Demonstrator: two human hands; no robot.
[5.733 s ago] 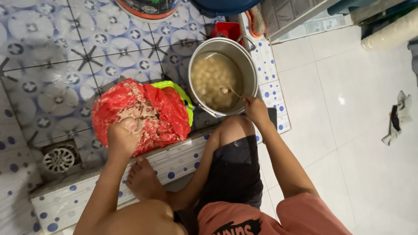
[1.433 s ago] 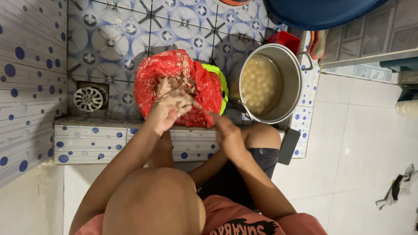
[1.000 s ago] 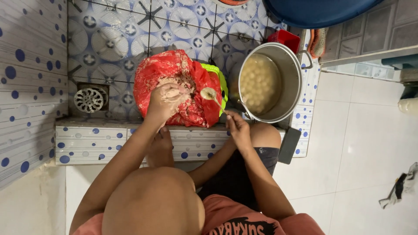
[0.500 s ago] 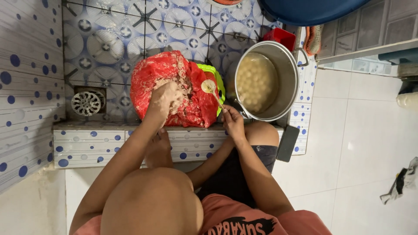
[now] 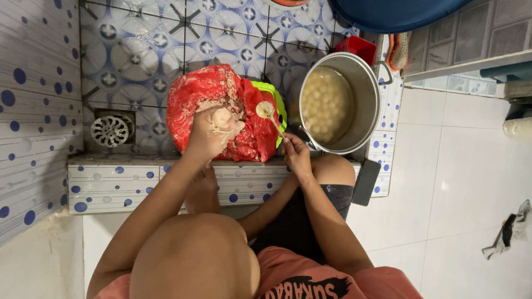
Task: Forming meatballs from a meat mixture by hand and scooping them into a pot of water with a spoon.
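Paste (image 5: 221, 119) sits in the red bag (image 5: 194, 94), left of the pot (image 5: 368, 83). My left hand (image 5: 213, 132) is clenched around a lump; my right hand (image 5: 296, 155) pinches the spoon (image 5: 269, 113). I judge: squeeze evenly, scoop cleanly.

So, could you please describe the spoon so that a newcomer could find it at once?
Start at the big steel pot of pale balls. Just left of it the right hand holds a slim spoon over the red bag. It is the only utensil, its bowl loaded with paste.
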